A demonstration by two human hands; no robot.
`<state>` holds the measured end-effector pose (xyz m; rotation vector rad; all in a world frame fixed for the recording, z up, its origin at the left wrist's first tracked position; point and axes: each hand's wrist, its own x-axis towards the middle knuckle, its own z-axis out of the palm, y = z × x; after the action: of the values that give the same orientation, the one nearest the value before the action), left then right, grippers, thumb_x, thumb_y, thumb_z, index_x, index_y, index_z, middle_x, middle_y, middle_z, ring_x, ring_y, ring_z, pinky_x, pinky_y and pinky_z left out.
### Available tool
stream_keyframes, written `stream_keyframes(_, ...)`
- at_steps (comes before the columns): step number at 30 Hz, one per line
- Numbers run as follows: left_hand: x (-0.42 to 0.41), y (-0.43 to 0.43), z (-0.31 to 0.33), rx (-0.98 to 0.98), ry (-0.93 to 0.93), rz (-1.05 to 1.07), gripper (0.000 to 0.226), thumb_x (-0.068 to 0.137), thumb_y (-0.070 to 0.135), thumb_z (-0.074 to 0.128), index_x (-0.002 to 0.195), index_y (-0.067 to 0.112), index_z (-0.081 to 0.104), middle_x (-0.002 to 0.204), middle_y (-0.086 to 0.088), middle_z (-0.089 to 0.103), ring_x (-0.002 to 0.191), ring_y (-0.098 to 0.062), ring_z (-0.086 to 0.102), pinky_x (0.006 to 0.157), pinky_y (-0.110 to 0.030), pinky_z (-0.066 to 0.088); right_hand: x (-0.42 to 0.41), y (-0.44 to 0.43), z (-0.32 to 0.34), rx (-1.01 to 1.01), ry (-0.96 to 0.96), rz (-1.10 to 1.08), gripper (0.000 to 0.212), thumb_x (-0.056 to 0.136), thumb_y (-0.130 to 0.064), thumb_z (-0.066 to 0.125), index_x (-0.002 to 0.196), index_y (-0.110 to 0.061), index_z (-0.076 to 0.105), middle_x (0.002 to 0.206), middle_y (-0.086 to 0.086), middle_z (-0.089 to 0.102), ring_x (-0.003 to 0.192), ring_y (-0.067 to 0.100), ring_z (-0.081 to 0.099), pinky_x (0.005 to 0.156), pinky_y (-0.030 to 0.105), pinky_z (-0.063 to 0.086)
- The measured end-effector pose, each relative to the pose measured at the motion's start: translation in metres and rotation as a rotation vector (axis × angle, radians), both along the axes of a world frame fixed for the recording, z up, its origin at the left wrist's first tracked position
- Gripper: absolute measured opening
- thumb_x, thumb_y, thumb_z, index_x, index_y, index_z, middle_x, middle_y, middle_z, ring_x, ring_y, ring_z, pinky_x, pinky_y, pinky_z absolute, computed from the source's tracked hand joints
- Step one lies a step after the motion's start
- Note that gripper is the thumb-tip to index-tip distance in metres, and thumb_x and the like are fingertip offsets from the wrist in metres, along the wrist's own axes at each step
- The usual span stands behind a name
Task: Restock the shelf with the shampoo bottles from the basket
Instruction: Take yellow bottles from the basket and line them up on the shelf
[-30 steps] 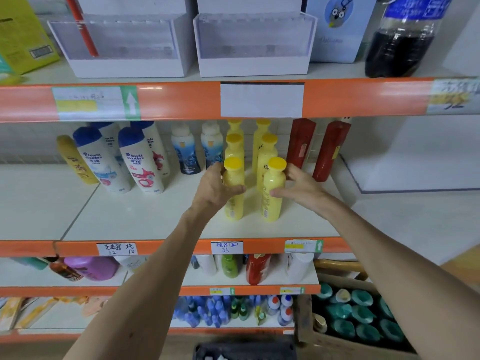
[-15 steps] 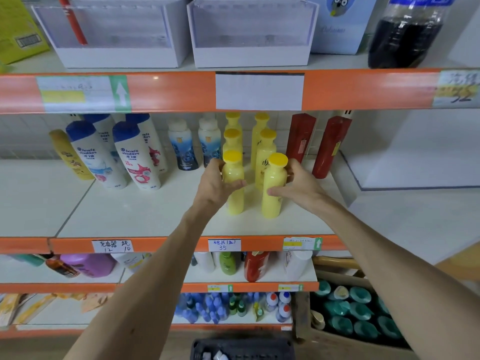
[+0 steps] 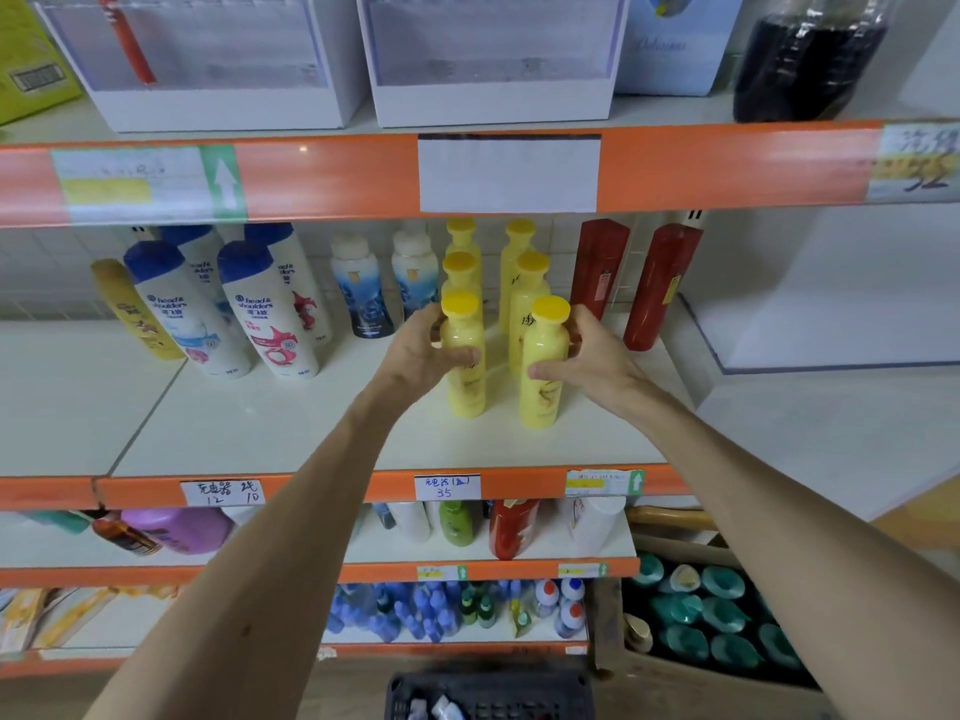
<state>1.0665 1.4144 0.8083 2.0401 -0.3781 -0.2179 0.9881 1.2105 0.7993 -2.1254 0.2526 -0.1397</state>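
Observation:
Two yellow shampoo bottles with yellow caps stand upright at the front of two short rows on the white middle shelf (image 3: 270,428). My left hand (image 3: 421,350) wraps around the front left yellow bottle (image 3: 464,356). My right hand (image 3: 592,356) grips the front right yellow bottle (image 3: 543,371). Both bottles rest on the shelf surface. Behind them stand several more yellow bottles (image 3: 527,283). The dark basket (image 3: 488,693) shows at the bottom edge, with a few bottle tops inside.
White and blue Head & Shoulders bottles (image 3: 265,314) stand left of the yellow rows, two small blue-labelled bottles (image 3: 363,288) behind. Two red bottles (image 3: 654,283) stand to the right. The orange upper shelf edge (image 3: 322,174) overhangs. A cardboard box of teal-capped bottles (image 3: 717,615) sits lower right.
Both hands stay on the two front yellow bottles, which have settled slightly further back on the shelf. The camera has tilted a little, so the shelf sits lower in view.

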Motion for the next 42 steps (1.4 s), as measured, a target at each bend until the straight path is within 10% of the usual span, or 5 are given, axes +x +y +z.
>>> stream_keyframes(42, 0.005, 0.011, -0.026, 0.056, -0.032, -0.13, 0.062, 0.081, 0.024, 0.075, 0.134, 0.021, 0.044, 0.128, -0.001, 0.057, 0.116, -0.023, 0.054, 0.1, -0.039, 0.046, 0.006, 0.01, -0.015, -0.066, -0.014, -0.079, 0.069, 0.065, -0.036, 0.081, 0.126, -0.031, 0.05, 0.12, -0.006, 0.064, 0.111, 0.019, 0.062, 0.096, 0.049, 0.049)
